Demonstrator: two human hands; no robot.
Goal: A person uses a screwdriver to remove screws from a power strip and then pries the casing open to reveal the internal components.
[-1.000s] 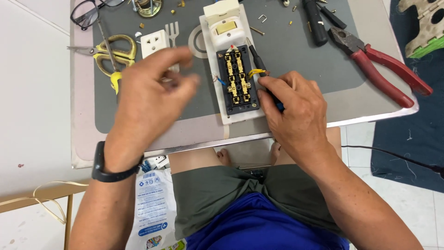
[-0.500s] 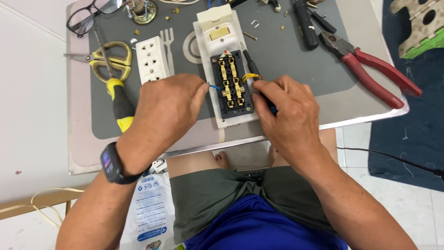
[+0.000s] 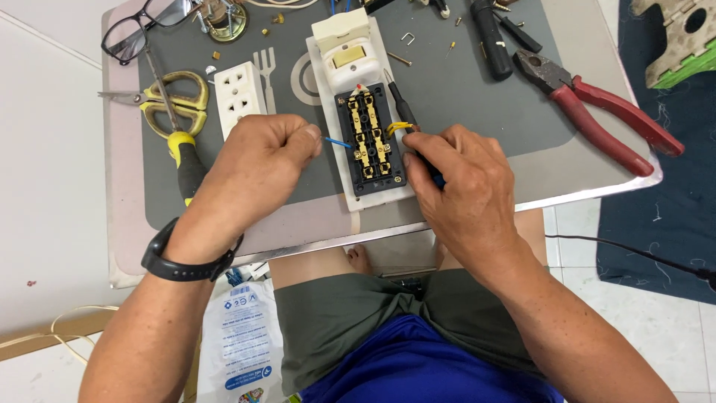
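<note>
A white socket board [image 3: 339, 172] lies on the grey mat, its black block with brass terminals [image 3: 368, 139] facing up. My left hand [image 3: 253, 168] pinches a thin blue wire [image 3: 337, 142] whose end reaches the block's left side. My right hand [image 3: 459, 183] grips a dark-handled screwdriver [image 3: 397, 101] beside the block's right edge, where a yellow wire [image 3: 399, 126] curls. A cream switch housing [image 3: 344, 51] sits at the top of the board.
A white outlet face [image 3: 240, 95], yellow-handled scissors [image 3: 175, 101], a yellow-and-black screwdriver [image 3: 186, 160] and glasses [image 3: 142, 30] lie left. Red-handled pliers [image 3: 597, 119] and a black tool [image 3: 492, 37] lie right. Small screws are scattered at the back. A plastic bag [image 3: 242, 343] hangs below the tray edge.
My left hand drew back from over the block to its left side and now holds the blue wire at the terminals. The right hand stayed at the block's right edge.
</note>
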